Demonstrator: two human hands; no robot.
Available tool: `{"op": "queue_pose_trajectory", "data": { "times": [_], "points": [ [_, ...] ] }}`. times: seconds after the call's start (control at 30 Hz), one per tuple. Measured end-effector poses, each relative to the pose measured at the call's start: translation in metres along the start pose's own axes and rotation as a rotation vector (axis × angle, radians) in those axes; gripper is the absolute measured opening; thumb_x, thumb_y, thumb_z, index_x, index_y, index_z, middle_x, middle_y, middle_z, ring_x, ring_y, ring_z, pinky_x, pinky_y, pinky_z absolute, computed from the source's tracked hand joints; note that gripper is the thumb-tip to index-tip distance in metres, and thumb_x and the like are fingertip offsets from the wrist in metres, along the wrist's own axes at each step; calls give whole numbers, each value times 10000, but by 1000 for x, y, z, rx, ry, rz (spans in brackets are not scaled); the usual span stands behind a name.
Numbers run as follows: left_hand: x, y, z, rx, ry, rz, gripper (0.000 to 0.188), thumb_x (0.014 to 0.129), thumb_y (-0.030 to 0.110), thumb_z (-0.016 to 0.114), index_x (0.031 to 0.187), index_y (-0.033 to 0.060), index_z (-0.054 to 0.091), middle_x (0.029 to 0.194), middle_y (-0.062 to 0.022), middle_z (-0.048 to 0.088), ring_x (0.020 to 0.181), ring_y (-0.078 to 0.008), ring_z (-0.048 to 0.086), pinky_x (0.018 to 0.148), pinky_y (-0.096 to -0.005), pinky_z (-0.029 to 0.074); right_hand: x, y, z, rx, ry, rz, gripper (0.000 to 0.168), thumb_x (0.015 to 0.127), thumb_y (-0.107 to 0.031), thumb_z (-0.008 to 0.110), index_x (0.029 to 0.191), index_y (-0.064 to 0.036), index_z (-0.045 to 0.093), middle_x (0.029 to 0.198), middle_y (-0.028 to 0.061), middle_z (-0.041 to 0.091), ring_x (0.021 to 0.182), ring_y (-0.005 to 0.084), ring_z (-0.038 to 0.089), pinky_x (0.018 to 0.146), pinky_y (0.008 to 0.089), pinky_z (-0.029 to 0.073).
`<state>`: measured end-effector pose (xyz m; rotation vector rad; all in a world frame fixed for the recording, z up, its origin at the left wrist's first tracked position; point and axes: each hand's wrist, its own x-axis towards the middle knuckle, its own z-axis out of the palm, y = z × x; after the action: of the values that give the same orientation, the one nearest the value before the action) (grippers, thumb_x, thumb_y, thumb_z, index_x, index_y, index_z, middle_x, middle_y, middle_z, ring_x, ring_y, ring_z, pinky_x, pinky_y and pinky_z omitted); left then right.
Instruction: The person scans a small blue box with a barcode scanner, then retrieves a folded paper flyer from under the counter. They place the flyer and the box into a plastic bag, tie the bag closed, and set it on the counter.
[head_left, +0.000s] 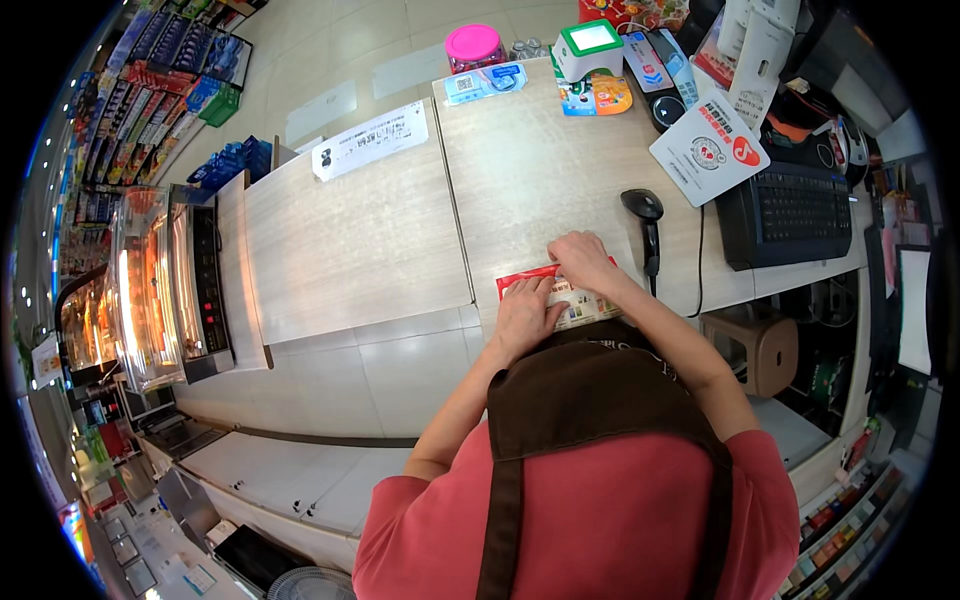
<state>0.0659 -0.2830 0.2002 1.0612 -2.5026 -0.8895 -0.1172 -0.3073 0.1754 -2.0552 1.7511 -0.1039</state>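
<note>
A printed leaflet (589, 307) with a red border lies at the counter's near edge, against my brown apron (600, 397). My left hand (525, 316) holds its left part, fingers laid across the red strip and thumb on the printed face. Over the far edge bends my right hand (583, 261), its fingers curled down on the sheet near the left fingertips. My fingers hide part of the print. Just right of my right hand, a black handheld barcode scanner (649, 236) rests on the wooden-look counter (525, 172).
A black keyboard (802, 210) and a white printed card (709, 150) are at the right. Toward the back stand a green-and-white payment box (591, 49) and a pink-lidded jar (475, 46). A lit glass food warmer (161, 289) occupies the left end. Below the counter is a brown stool (772, 352).
</note>
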Motion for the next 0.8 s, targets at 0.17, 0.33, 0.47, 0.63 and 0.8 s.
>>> {"op": "queue_pose_trajectory", "data": {
  "times": [0.17, 0.33, 0.47, 0.63, 0.8],
  "points": [
    [1, 3, -2, -4, -37, -35, 457, 856, 282, 694, 1196, -7, 599, 1108, -171, 655, 1059, -326, 612, 929, -435, 473, 2, 8, 5, 5, -61, -43, 100, 718, -96, 713, 815, -73, 704, 824, 134, 687, 874, 333, 658, 730, 461, 515],
    [1, 2, -2, -4, -37, -43, 376, 867, 247, 679, 1141, -2, 617, 1068, -167, 663, 1014, -331, 624, 891, -444, 484, -10, 8, 6, 129, 40, -69, 89, 774, -115, 667, 833, -64, 709, 818, 164, 692, 833, 351, 665, 704, 483, 505],
    [3, -9, 7, -65, -20, -60, 258, 883, 188, 649, 1058, -2, 647, 1016, -166, 673, 965, -336, 633, 841, -443, 501, -18, -2, -10, 239, -57, 48, 92, 806, -121, 644, 837, -54, 698, 821, 173, 691, 824, 367, 660, 699, 489, 499],
    [6, -11, 8, -85, 40, -70, 167, 874, 105, 634, 998, 2, 678, 999, -168, 674, 948, -346, 632, 833, -442, 504, -25, -4, -13, 255, -47, 74, 134, 850, -135, 593, 829, -40, 685, 820, 179, 688, 822, 377, 658, 701, 491, 498],
    [10, -6, 0, 65, 224, 51, 128, 865, 86, 638, 958, 28, 705, 1030, -159, 678, 962, -345, 633, 883, -459, 485, -35, -6, -16, 251, -53, 23, 224, 886, -195, 562, 821, -13, 675, 792, 184, 675, 801, 391, 644, 700, 496, 490]
  ]
}}
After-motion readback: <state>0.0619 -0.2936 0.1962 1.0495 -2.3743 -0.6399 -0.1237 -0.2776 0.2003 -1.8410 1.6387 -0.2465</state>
